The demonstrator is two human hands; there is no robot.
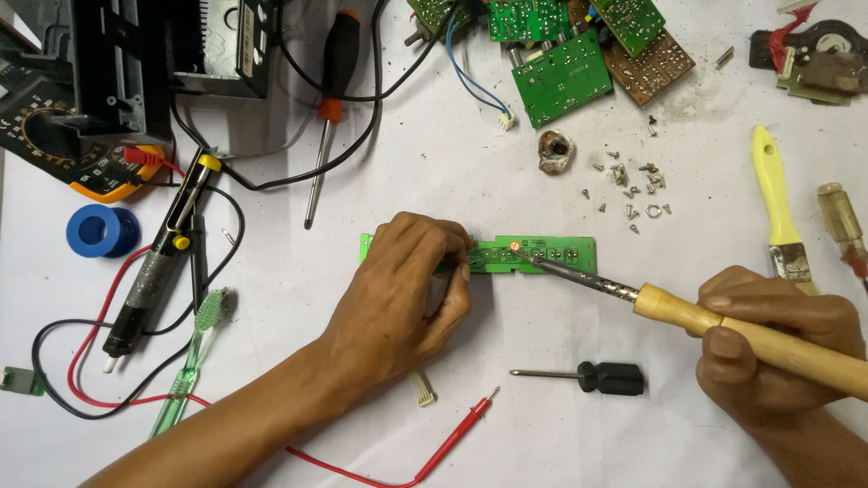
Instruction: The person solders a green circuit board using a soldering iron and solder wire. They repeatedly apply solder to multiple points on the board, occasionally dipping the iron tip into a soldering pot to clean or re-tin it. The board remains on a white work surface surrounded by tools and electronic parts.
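Your soldering iron has a pale wooden handle and a dark metal tip, and the narrow circuit board under it is bright green. Beside you lie a black-handled screwdriver, a red probe, a yellow-handled brush and a blue solder spool.

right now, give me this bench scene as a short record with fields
left hand: left hand presses on the long green circuit board, gripping a small tool, kind unclear
right hand: right hand holds the wooden-handled soldering iron, tip on the board
near right hand: small black-handled screwdriver
left side: green toothbrush, blue solder spool
surface: white table
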